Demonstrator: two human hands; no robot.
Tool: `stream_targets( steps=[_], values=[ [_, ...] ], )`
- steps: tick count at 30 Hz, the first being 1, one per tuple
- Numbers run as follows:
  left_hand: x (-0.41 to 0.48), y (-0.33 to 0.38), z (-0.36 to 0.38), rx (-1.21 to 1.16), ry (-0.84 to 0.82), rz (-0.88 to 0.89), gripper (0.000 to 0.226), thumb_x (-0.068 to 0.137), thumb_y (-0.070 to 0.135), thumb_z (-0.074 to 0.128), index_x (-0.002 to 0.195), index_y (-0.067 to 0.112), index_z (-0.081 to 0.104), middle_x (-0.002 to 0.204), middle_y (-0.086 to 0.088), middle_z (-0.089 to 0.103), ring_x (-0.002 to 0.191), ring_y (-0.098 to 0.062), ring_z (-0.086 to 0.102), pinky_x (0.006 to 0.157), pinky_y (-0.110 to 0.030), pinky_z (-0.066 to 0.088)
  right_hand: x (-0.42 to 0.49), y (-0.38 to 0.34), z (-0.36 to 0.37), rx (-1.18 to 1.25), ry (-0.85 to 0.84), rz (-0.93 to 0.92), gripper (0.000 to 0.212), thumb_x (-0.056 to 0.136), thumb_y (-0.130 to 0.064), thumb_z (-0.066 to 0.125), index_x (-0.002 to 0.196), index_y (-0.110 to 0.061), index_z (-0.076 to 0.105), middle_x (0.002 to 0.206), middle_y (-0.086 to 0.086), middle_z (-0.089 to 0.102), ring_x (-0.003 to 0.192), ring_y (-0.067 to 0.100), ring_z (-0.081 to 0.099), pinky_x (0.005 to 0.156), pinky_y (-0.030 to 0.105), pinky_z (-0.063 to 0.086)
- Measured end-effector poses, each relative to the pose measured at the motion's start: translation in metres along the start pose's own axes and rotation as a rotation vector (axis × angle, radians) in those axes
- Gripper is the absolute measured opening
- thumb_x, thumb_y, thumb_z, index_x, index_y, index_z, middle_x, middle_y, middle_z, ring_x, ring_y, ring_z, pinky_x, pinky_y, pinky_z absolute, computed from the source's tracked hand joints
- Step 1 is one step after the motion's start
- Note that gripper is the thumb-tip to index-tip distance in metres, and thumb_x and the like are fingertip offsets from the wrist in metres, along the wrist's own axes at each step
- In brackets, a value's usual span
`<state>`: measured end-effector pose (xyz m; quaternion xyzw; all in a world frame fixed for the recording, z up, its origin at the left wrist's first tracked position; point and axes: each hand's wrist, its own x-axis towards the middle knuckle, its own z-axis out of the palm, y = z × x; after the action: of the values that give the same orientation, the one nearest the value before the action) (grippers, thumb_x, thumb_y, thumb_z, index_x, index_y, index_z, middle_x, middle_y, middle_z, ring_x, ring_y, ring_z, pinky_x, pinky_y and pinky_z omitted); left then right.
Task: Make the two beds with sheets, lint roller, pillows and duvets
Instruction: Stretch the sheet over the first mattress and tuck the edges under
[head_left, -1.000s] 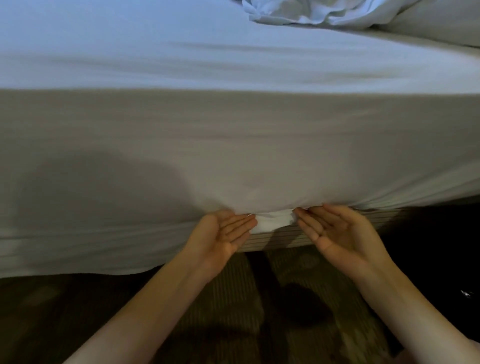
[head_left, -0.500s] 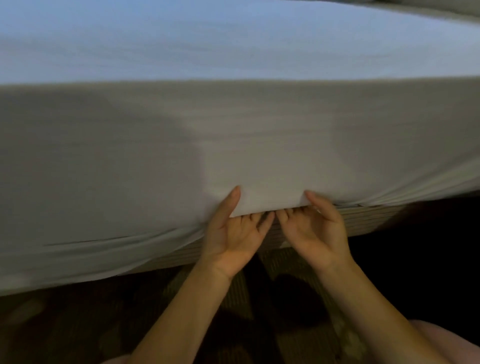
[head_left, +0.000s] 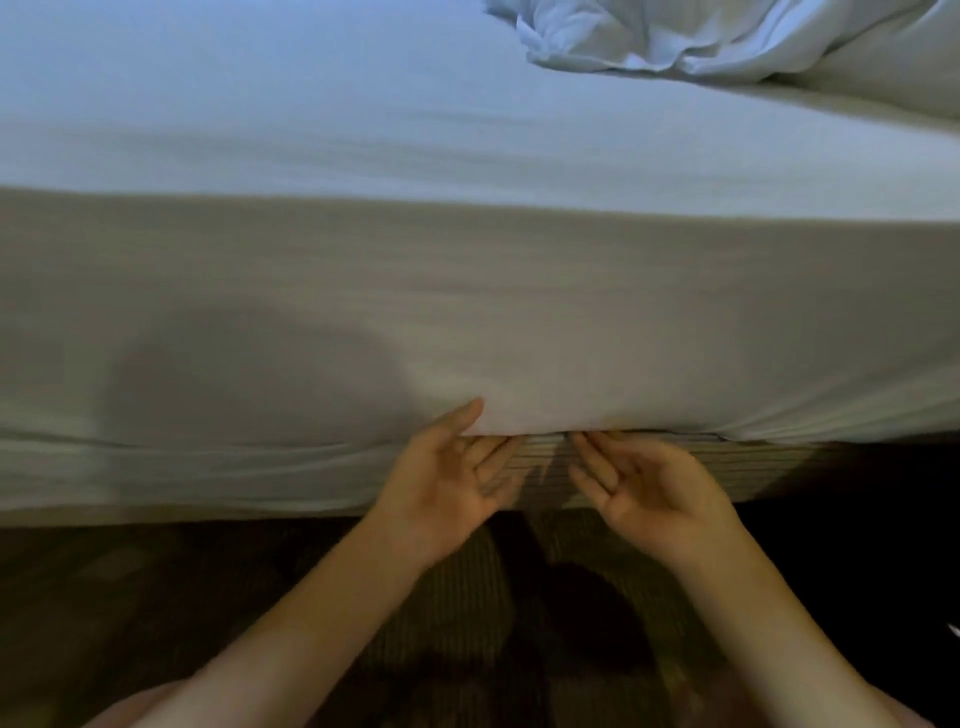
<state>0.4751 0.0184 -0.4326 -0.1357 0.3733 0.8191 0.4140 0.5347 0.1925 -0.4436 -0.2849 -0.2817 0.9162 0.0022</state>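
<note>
White sheet (head_left: 519, 312) hanging smooth, left hand (head_left: 447, 483) palm up, thumb on its lower edge, right hand (head_left: 644, 483) palm up just beside, fingertips at same edge, striped base (head_left: 779, 470) just below, crumpled duvet (head_left: 649, 41) far above.

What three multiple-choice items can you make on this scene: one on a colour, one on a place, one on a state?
1. What colour is the sheet?
A. white
B. red
C. black

2. Where does the bunched bedding lie?
A. on the floor
B. on top of the sheet, at the far right
C. in the hands

3. How are the left hand and right hand?
A. made into fists
B. holding a pillow
C. open, palms up, at the sheet's lower edge

Answers:
1. A, the cloth is white on the top and the side.
2. B, the crumpled pile sits at the upper right.
3. C, the fingers are straight and point under the edge.
</note>
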Motion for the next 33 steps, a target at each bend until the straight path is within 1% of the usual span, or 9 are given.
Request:
stream_targets(
  steps=[2,4,9,12,16,18,22,26,33],
  values=[
    [-0.016,0.016,-0.023,0.044,0.183,0.005,0.017,0.076,0.016,0.057,0.091,0.008,0.063,0.101,-0.01,0.07,0.098,-0.023,0.062,0.082,-0.036,0.045,-0.006,0.009,0.001,-0.063,0.055,0.107,0.03,0.074,0.005,0.056,0.1,-0.009,0.062,0.084,0.005,0.074,0.07,0.015,0.072,0.086,0.032,0.047],
    [-0.024,0.037,-0.044,-0.026,0.419,0.033,0.013,0.088,0.011,0.048,0.082,0.007,0.058,0.083,-0.012,0.07,0.092,-0.025,0.062,0.07,-0.034,0.051,-0.005,0.023,0.013,-0.074,0.076,0.218,0.029,0.087,0.005,0.036,0.092,-0.01,0.061,0.07,0.003,0.073,0.061,0.014,0.07,0.081,0.031,0.043],
    [-0.052,0.08,-0.074,-0.18,0.723,0.132,0.025,0.095,0.003,0.029,0.076,0.005,0.046,0.105,-0.008,0.062,0.1,-0.024,0.061,0.079,-0.032,0.04,0.005,0.064,0.069,-0.006,-0.021,0.33,0.027,0.09,0.004,0.033,0.08,-0.005,0.057,0.083,0.01,0.065,0.081,0.02,0.059,0.103,0.034,0.035],
    [-0.091,0.109,-0.084,-0.099,0.822,0.205,0.025,0.097,0.003,0.027,0.078,0.003,0.042,0.12,-0.012,0.058,0.126,-0.022,0.051,0.099,-0.033,0.036,0.01,0.091,0.089,-0.009,-0.089,0.341,0.026,0.09,0.005,0.034,0.076,-0.003,0.054,0.09,0.013,0.062,0.084,0.022,0.06,0.102,0.032,0.036],
    [-0.138,0.142,-0.095,-0.031,0.828,0.281,0.025,0.098,0.004,0.027,0.082,0.003,0.046,0.139,-0.011,0.048,0.13,-0.023,0.047,0.094,-0.032,0.036,0.016,0.115,0.096,-0.064,-0.176,0.376,0.024,0.091,0.005,0.034,0.092,-0.004,0.057,0.106,0.013,0.062,0.091,0.02,0.061,0.088,0.031,0.041],
    [-0.149,0.148,-0.106,0.015,0.828,0.308,0.027,0.099,0.006,0.027,0.082,0.004,0.048,0.137,-0.007,0.051,0.13,-0.021,0.046,0.101,-0.032,0.034,0.019,0.119,0.096,-0.052,-0.217,0.374,0.025,0.089,0.006,0.036,0.098,-0.003,0.057,0.111,0.013,0.063,0.097,0.021,0.061,0.097,0.033,0.037],
    [-0.159,0.163,-0.147,0.211,0.82,0.254,0.019,0.1,0.02,0.04,0.083,0.012,0.047,0.11,-0.004,0.058,0.1,-0.02,0.06,0.082,-0.033,0.041,0.027,0.132,0.104,-0.101,-0.236,0.304,0.025,0.07,0.002,0.058,0.095,-0.002,0.059,0.106,0.014,0.068,0.098,0.023,0.066,0.096,0.036,0.047],
    [-0.158,0.193,-0.183,0.459,0.839,0.134,0.027,0.088,0.035,0.061,0.087,0.012,0.048,0.09,-0.005,0.059,0.08,-0.018,0.059,0.075,-0.033,0.041,0.032,0.142,0.111,-0.134,-0.233,0.208,0.077,0.013,-0.002,0.09,0.085,0.004,0.066,0.106,0.019,0.069,0.097,0.027,0.069,0.078,0.039,0.056],
    [-0.125,0.204,-0.231,0.589,0.59,0.144,0.018,0.095,0.012,0.05,0.078,0.019,0.051,0.069,0.006,0.063,0.041,0.003,0.059,0.061,-0.023,0.036,0.035,0.173,0.143,-0.169,-0.086,-0.072,0.051,0.003,-0.002,0.088,0.049,-0.008,0.065,0.076,0.01,0.069,0.079,0.025,0.069,0.078,0.037,0.055]
  ],
)
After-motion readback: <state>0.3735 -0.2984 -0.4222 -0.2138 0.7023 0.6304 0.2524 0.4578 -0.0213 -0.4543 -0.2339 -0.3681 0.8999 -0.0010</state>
